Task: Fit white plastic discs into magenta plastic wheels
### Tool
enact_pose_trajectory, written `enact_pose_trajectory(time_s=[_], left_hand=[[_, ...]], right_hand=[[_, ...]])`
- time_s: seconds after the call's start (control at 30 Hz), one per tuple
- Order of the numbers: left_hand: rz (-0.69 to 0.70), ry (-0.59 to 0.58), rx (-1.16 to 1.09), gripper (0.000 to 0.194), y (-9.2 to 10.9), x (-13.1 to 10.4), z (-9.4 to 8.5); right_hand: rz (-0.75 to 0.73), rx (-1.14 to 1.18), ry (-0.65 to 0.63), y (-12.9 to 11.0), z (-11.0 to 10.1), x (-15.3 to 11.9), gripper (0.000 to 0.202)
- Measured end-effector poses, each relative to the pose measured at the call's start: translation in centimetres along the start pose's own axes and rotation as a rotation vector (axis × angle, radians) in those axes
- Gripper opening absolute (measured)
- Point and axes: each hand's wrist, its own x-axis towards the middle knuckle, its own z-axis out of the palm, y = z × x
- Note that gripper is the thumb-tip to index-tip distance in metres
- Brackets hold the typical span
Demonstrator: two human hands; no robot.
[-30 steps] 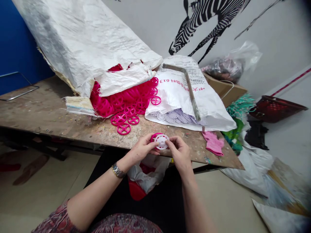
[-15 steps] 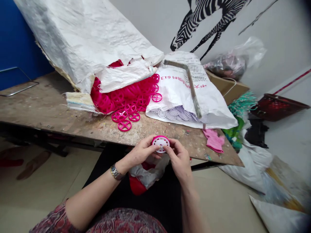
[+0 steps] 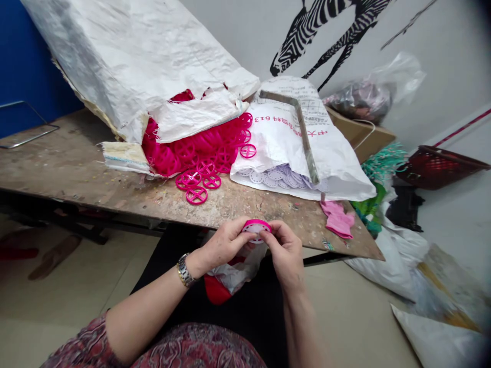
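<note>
Both my hands grip one small round piece, a white perforated disc [image 3: 251, 228] set in a pink plastic ring [image 3: 258, 222], just off the table's front edge. My left hand [image 3: 225, 244] holds its left side, the thumb lying on the white face. From the right, my right hand [image 3: 284, 249] grips it with thumb on the face and fingers curled behind. The disc is tilted, and its underside is hidden. Loose pink rings with cross spokes [image 3: 197, 195] lie on the table beyond my hands. White discs [image 3: 278, 178] show at the mouth of a printed white sack [image 3: 341, 171].
A large white sack [image 3: 153, 61] spills a heap of pink rings [image 3: 180, 156] at the left. A bent metal bar [image 3: 305, 135] lies on the printed sack. A pink cloth [image 3: 339, 220] is on the worn table [image 3: 76, 168]. In my lap sits a whitish bag [image 3: 233, 276].
The disc and ring have tipped, so the white face looks narrower and the pink rim shows more. Both hands still grip it and have shifted slightly.
</note>
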Motion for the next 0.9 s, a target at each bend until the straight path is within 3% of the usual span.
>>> enact_pose_trajectory(time_s=[0.2, 0.33, 0.47, 0.67, 0.9], left_hand=[[-0.122, -0.074, -0.025, 0.028, 0.6, 0.2, -0.1], [-0.199, -0.083, -0.193, 0.037, 0.4, 0.2, 0.2], [-0.178, -0.017, -0.232, 0.039, -0.3, 0.4, 0.4], [-0.086, -0.002, -0.093, 0.026, 0.1, 0.1, 0.4], [-0.146, 0.0, -0.058, 0.032, 0.3, 0.4, 0.3]], right_hand=[[0.081, 0.072, -0.006, 1.2, -0.2, 0.8, 0.017], [0.048, 0.084, 0.018, 1.3, -0.3, 1.1, 0.018], [0.006, 0.106, -0.022, 0.8, 0.0, 0.5, 0.02], [-0.038, 0.096, -0.015, 0.8, 0.6, -0.4, 0.014], [0.031, 0.131, -0.059, 1.5, 0.4, 0.3, 0.018]])
